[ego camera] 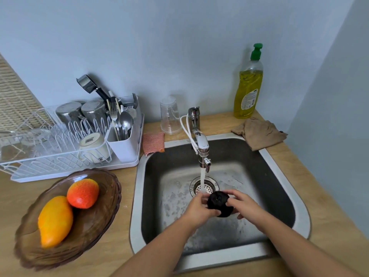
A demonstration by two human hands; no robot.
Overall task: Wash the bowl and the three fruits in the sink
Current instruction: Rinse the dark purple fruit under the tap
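You grip the dark fruit between left hand and right hand, fingers curled round it; the water stream lands on its far-left edge.

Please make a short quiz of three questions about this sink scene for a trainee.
1. True or false: water runs from the tap.
2. What lies in the bowl? A) a cup B) a mango C) a spoon
3. Fill in: the left hand and the right hand hold the dark fruit over the ____.
Key: 1 true; 2 B; 3 sink.
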